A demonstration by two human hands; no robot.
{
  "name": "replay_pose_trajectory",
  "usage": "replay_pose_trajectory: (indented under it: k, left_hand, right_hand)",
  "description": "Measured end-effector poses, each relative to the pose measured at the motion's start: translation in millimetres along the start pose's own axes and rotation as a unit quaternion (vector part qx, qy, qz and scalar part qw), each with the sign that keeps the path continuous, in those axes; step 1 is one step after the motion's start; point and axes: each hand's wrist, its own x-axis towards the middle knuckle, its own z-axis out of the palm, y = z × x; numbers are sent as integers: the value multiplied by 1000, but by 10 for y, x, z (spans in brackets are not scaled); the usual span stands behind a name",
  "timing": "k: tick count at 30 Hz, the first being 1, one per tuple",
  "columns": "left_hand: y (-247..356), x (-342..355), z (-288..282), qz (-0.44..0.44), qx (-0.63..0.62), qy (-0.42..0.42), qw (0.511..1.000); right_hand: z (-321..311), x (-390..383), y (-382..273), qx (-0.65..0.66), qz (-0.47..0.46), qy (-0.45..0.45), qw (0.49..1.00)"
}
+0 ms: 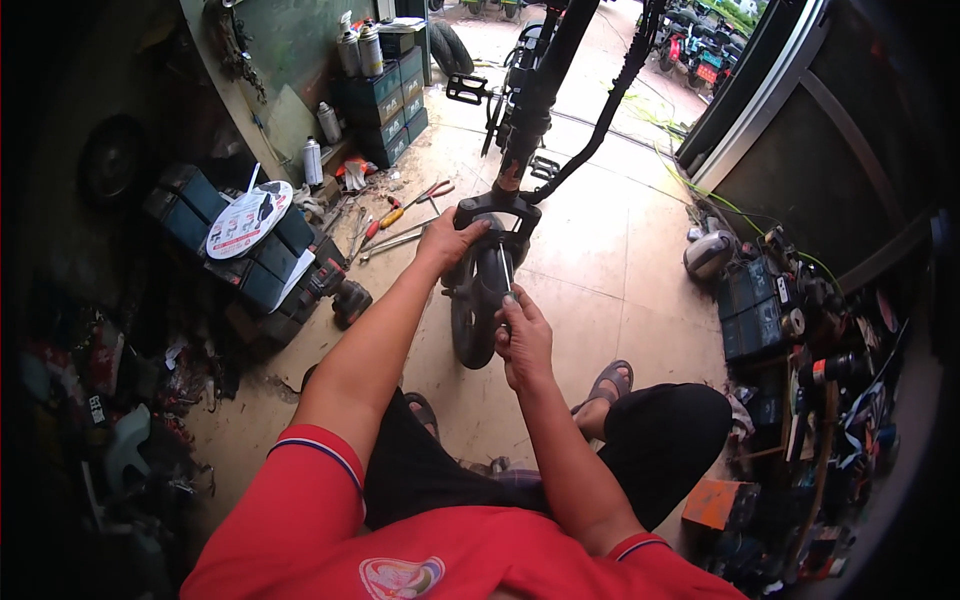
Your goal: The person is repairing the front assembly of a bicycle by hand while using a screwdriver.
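The front end of a black two-wheeler point(530, 120) stands before me, with its fork point(527, 218) above a small black tyre point(470, 330) and mudguard. My left hand point(453, 238) grips the left side of the fork crown, thumb lying across it. My right hand point(523, 338) is closed on a screwdriver point(506, 262), its thin metal shaft pointing up to the underside of the crown, over the mudguard. The handle is mostly hidden by my fingers; whether the tip is seated in anything, I cannot tell.
Pliers and screwdrivers point(392, 216) lie on the floor at left. Battery stacks point(380, 115) with spray cans, more batteries point(195, 200) and a drill point(350, 300) line the left. A cluttered shelf point(755, 330) and metal door point(790, 180) are at right. Cables cross the doorway; parked two-wheelers stand outside.
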Motion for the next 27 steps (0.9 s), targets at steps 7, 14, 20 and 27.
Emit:
replay_pose_trajectory:
  k: [7,14,20,27]
  left_hand:
    - [-12,94,-152,-40,-55,19,997]
    - [199,-19,-528,-81,-91,-1,992]
    - [180,-164,-254,-11,2,50,999]
    - [535,-253,-217,8,179,105,978]
  right_hand:
    - [-68,136,22,-425,-196,114,876]
    - [-180,192,129,-423,-194,111,878]
    - [-203,165,104,-398,-196,96,891]
    - [-88,112,82,-434,-215,88,870]
